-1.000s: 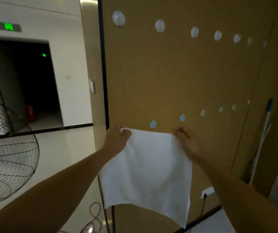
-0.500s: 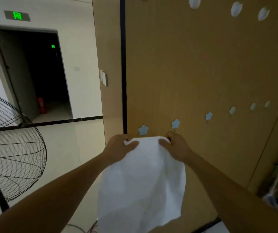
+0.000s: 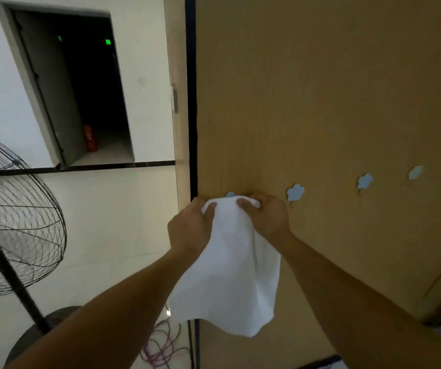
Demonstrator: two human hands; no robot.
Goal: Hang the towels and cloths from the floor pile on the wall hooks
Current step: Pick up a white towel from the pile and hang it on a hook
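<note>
Gripping the top edge of the white cloth with both hands. The left hand has its thumb and fingers curled over the left part of the gathered edge. The right hand pinches the right part, knuckles close to the wood wall panel. Only a narrow hump of fabric sits between the two hands.

Orientation: the cloth's long axis is vertical. Its bunched top points up at the wall and its free edge hangs down, with the lowest corner at bottom right.

Diff vs 1 s ago: the cloth was spread flat then, with hands well apart at the two top corners. Now the hands are nearly together and the cloth falls in folds. The top edge has come up to the leftmost blue flower hook, which is now mostly covered.

Cloth vs hands: it hangs below and between them, and the hump rises just above the fingertips at the hook. Can't tell if it's caught on the hook.

Further out: the next flower hook is just right of the right hand, and another hook lies beyond it. A standing fan is at left, with cables on the floor under the cloth. A dark doorway with a red fire extinguisher is behind.
</note>
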